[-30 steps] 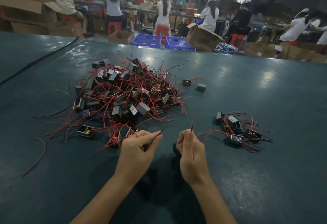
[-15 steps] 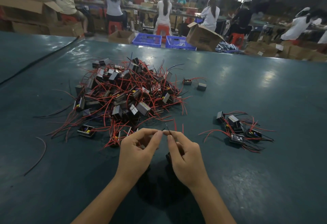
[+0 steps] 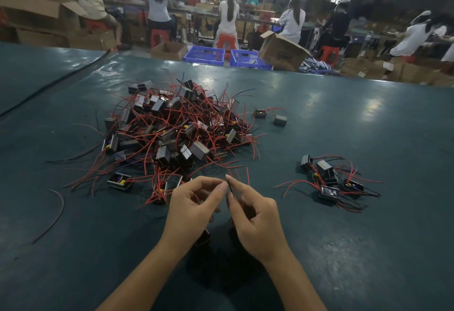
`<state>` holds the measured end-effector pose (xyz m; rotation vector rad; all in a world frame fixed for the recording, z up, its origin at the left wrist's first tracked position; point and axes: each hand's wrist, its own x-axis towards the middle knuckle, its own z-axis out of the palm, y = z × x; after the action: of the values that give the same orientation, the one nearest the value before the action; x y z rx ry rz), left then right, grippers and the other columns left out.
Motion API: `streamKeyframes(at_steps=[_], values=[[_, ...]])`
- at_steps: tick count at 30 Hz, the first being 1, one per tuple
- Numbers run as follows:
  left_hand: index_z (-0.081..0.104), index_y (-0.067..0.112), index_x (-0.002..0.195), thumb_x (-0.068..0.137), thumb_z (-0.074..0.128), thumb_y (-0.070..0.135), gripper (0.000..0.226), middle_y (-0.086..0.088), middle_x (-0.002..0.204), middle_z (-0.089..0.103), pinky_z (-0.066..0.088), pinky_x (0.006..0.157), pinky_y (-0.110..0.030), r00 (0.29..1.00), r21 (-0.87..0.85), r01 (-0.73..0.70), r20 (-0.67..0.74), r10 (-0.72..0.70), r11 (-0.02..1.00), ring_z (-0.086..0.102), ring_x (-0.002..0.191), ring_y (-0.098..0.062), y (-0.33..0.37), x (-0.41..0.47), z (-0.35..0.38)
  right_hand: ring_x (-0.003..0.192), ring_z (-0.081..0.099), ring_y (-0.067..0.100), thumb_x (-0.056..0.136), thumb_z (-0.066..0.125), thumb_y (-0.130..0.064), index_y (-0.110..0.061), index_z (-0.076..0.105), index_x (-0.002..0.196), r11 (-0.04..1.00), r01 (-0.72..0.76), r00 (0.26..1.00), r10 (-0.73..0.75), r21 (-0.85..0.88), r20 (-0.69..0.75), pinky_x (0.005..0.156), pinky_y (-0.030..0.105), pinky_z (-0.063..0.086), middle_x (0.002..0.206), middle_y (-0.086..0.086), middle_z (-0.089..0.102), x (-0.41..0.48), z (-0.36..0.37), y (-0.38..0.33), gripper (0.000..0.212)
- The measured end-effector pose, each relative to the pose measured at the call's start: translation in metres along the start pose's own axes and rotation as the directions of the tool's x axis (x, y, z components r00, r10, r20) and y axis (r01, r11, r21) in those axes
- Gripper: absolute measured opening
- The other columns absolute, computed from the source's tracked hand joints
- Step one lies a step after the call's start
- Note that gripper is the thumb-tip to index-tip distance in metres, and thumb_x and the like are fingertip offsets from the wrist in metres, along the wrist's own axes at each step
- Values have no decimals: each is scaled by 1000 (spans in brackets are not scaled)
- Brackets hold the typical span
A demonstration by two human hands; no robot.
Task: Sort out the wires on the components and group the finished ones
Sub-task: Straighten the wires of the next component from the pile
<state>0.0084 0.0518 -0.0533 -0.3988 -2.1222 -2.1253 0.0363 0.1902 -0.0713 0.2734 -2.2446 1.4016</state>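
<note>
Risk noted: left hand (image 3: 194,207) and right hand (image 3: 253,219) both pinch one thin wire (image 3: 230,188); a component (image 3: 204,238) shows under them. I judge the tangled pile (image 3: 172,133) at 11 o'clock may snag it.

The glossy sheet-covered table (image 3: 344,126) is dark teal with pale patches of glare. The big heap of small boxy components (image 3: 177,133) is black and silver-grey, threaded with bright red wires, a few black ones and spots of yellow. The smaller group of boxy components (image 3: 329,180) shows the same black, grey, red and yellow. One lone block (image 3: 280,120) is plain grey. A loose curved wire (image 3: 56,210) is red. The thin black wire (image 3: 230,187) is pinched where the left hand (image 3: 194,210) and right hand (image 3: 255,219) meet. Behind, the latticed plastic crates (image 3: 204,55) are blue, the cardboard cartons (image 3: 282,50) brown and the stools (image 3: 224,40) orange-red.
</note>
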Motion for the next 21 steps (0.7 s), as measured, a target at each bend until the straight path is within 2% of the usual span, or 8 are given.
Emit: streamKeyframes(at_steps=[2, 6, 10, 13, 16, 18, 20, 21], values=[[74, 13, 86, 86, 69, 14, 5, 3, 61, 66, 46, 44, -20, 1000, -33, 31, -2, -31, 999, 57, 50, -6, -1, 1, 0, 43, 39, 3, 95, 57, -25, -28, 62, 127, 1000, 16, 1000, -16, 6, -12, 45, 19, 34, 51, -16, 45, 0, 1, 0, 33], [74, 13, 87, 87, 68, 12, 6, 3, 59, 65, 46, 45, -19, 998, -74, 54, -10, -55, 996, 56, 49, -6, 1, 2, -1, 46, 47, 8, 93, 58, -27, -29, 64, 123, 999, 11, 1000, -10, 41, -22, 45, 27, 41, 62, -14, 55, 1, 3, 1, 31], [76, 16, 84, 83, 70, 19, 7, 2, 60, 67, 48, 47, -19, 997, -90, 76, 15, -75, 993, 57, 52, -6, 3, 2, -1, 56, 52, 9, 90, 64, -20, -22, 69, 115, 998, 14, 998, -10, 64, -58, 52, 16, 40, 80, -15, 56, 5, 2, -2, 25], [76, 18, 82, 79, 69, 26, 11, 2, 61, 67, 49, 50, -18, 994, -107, 108, 37, -104, 988, 59, 55, -7, 4, 2, -1, 57, 52, 5, 86, 67, -17, -25, 70, 108, 988, -32, 998, 41, 150, -55, 53, 15, 41, 77, -14, 55, 5, 3, -4, 24], [76, 16, 83, 79, 69, 26, 13, -4, 68, 71, 51, 56, -22, 990, -129, 131, 62, -124, 983, 65, 63, -12, 5, 3, -2, 58, 53, 3, 86, 65, -13, -20, 72, 105, 973, -32, 997, 48, 228, -65, 56, 10, 42, 75, -9, 58, 5, 3, -5, 21], [76, 15, 83, 75, 69, 29, 17, -5, 73, 73, 52, 56, -23, 986, -151, 154, 81, -143, 976, 68, 67, -13, 5, 3, -2, 58, 53, 5, 87, 65, -13, -20, 73, 102, 970, -31, 995, 53, 239, -85, 55, 15, 47, 74, -3, 58, 6, 2, -6, 19], [76, 17, 81, 74, 69, 32, 18, -5, 74, 74, 52, 55, -21, 981, -170, 182, 104, -166, 969, 69, 68, -12, 6, 2, -2, 57, 52, 11, 86, 67, -17, -23, 75, 100, 973, -50, 992, 73, 225, -99, 53, 30, 52, 74, -2, 57, 6, 2, -7, 17], [76, 18, 80, 74, 68, 34, 19, -5, 75, 74, 51, 55, -20, 977, -175, 197, 115, -179, 965, 70, 69, -12, 6, 3, -3, 57, 51, 11, 86, 67, -18, -25, 75, 99, 975, -52, 992, 76, 215, -104, 52, 32, 52, 74, -4, 56, 6, 2, -7, 17]])
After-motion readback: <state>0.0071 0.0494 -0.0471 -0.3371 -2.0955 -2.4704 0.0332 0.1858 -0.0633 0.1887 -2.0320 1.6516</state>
